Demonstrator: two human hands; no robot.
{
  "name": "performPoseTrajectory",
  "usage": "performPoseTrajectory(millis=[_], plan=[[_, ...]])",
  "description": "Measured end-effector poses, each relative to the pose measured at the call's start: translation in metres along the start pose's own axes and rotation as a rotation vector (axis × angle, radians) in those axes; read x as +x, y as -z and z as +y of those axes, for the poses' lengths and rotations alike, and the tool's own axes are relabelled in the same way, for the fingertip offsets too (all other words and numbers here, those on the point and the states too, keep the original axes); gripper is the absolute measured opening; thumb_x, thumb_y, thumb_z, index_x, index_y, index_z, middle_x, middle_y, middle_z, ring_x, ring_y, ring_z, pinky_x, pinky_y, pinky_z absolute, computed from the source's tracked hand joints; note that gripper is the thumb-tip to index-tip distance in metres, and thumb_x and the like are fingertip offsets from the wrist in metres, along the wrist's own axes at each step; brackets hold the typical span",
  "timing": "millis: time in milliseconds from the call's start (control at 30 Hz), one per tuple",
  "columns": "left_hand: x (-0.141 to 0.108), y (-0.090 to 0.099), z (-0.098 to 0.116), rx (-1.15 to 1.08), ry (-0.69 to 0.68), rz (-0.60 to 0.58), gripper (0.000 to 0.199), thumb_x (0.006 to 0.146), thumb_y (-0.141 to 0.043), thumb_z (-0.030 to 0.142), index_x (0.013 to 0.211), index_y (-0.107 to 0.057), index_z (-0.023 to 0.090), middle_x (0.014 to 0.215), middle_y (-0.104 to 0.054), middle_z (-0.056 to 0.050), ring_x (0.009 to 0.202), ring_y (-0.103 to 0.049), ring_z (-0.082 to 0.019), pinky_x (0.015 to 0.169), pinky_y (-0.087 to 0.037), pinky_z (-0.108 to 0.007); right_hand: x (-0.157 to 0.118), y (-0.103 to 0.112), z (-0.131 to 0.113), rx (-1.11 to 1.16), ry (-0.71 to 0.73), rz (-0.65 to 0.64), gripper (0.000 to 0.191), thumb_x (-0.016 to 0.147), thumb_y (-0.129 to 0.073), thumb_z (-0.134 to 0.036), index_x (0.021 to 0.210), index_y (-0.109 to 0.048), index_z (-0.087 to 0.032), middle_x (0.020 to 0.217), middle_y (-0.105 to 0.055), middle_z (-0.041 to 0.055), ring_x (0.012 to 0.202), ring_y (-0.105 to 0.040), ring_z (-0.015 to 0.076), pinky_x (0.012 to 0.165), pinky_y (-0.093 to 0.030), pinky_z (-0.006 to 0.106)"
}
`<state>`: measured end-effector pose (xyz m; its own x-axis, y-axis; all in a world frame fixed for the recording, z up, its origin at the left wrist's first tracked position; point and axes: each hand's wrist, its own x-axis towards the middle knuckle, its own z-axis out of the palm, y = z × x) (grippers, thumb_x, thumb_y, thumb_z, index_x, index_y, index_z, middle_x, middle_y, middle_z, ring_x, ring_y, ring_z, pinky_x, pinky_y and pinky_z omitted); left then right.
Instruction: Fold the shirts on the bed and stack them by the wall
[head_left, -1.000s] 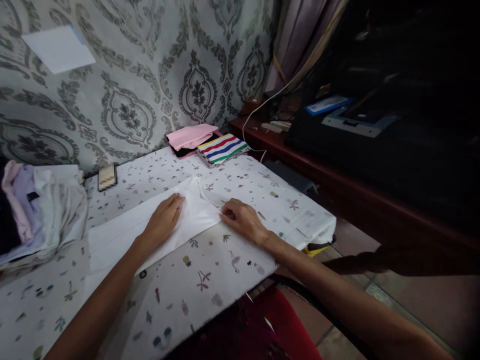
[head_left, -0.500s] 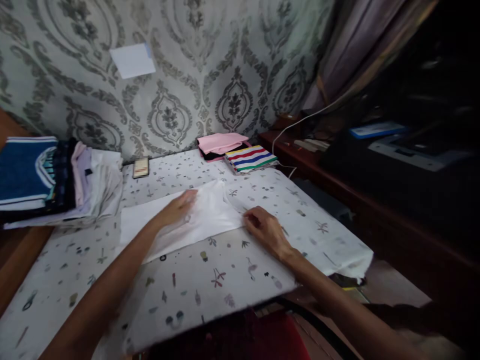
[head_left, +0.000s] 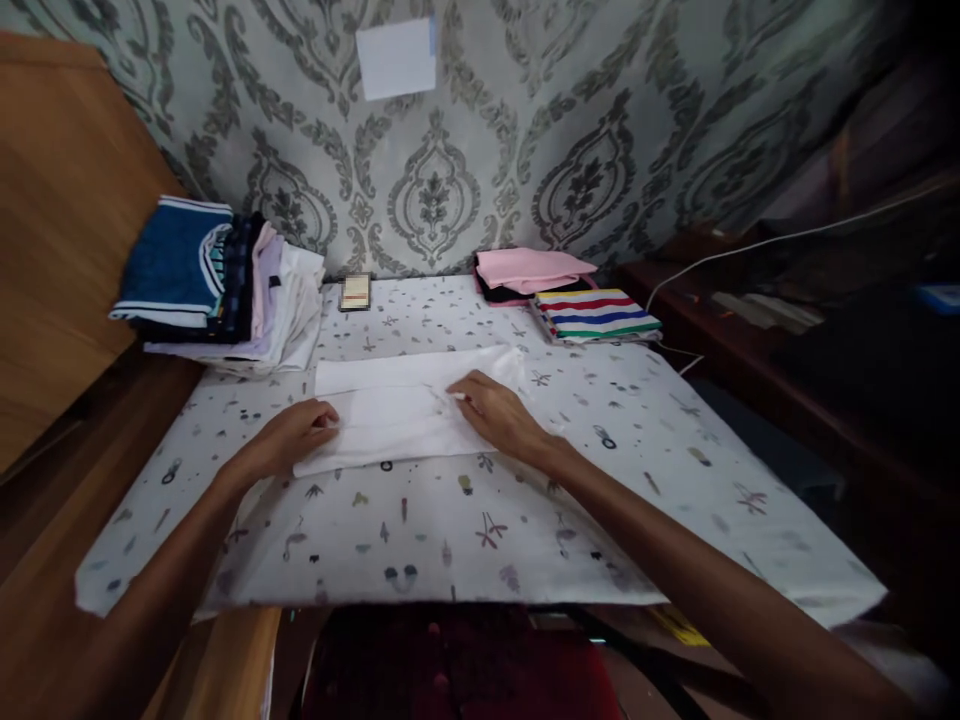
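A white cloth lies folded in a long strip on the patterned tablecloth, with a loose flap along its front half. My left hand pinches the cloth at its left end. At the right part of the strip, my right hand grips the edge of the flap between thumb and fingers. The cloth's far right end lies flat beyond my right hand.
A stack of folded clothes stands at the back left. Near the wall lie a small framed card, pink folded cloth and striped folded cloth. A white cable crosses a dark surface at right.
The view has turned left. My left hand has gone from lying flat on the cloth to pinching its left end. My right hand has moved inward, and a flap now lies across the strip.
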<state>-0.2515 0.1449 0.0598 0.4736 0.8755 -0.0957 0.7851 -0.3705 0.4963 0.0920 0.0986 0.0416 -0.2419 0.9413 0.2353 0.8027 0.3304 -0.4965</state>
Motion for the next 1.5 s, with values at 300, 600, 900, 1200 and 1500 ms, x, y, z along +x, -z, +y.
performPoseTrajectory(millis=[300,600,900,1200,1500], plan=[[0.001,0.004,-0.015,-0.182,0.021,-0.016,0.016,0.077,-0.054,0.036,0.080,-0.059,0.021,0.082,-0.063,-0.001,0.073,-0.053,-0.018,0.064,-0.038,-0.028,0.052,-0.025,0.022,-0.080,-0.082,-0.047,0.013,0.086,-0.054,-0.021,0.092,-0.065,-0.019,0.087,-0.065,0.0063,0.078,-0.058,0.0201,0.071,-0.042,0.031],[-0.014,-0.011,-0.009,0.049,-0.046,0.220,0.033,0.089,-0.052,0.034,0.119,-0.059,0.023,0.117,-0.062,-0.009,0.108,-0.057,-0.028,0.096,-0.047,-0.043,0.051,-0.032,0.025,0.091,-0.130,0.055,0.005,0.079,-0.051,-0.023,0.076,-0.055,-0.022,0.068,-0.062,0.0007,0.065,-0.056,0.0170,0.062,-0.039,0.028],[-0.045,-0.056,0.008,0.251,-0.472,-0.100,0.058,0.101,-0.038,0.055,0.155,-0.027,0.039,0.166,-0.025,-0.001,0.154,-0.020,-0.022,0.125,-0.009,-0.048,0.052,-0.038,0.025,0.175,-0.277,0.233,0.007,0.083,-0.050,-0.025,0.077,-0.053,-0.023,0.072,-0.064,0.0027,0.067,-0.059,0.0191,0.065,-0.044,0.031],[-0.049,-0.053,0.007,0.303,-0.449,-0.075,0.061,0.099,-0.042,0.058,0.156,-0.029,0.038,0.167,-0.021,-0.005,0.154,-0.018,-0.025,0.125,-0.008,-0.051,0.039,-0.040,0.008,-0.157,-0.059,0.195,0.036,0.095,-0.045,-0.030,0.126,-0.058,-0.016,0.122,-0.064,0.0172,0.106,-0.063,0.0301,0.087,-0.051,0.043],[-0.048,-0.052,-0.008,0.296,-0.453,-0.067,0.061,0.101,-0.034,0.058,0.157,-0.026,0.033,0.166,-0.024,-0.005,0.155,-0.017,-0.021,0.126,-0.002,-0.047,0.021,-0.068,0.021,-0.470,0.109,-0.088,0.057,0.104,-0.025,-0.049,0.155,-0.036,-0.026,0.164,-0.031,0.0092,0.151,-0.027,0.0278,0.119,-0.027,0.050]])
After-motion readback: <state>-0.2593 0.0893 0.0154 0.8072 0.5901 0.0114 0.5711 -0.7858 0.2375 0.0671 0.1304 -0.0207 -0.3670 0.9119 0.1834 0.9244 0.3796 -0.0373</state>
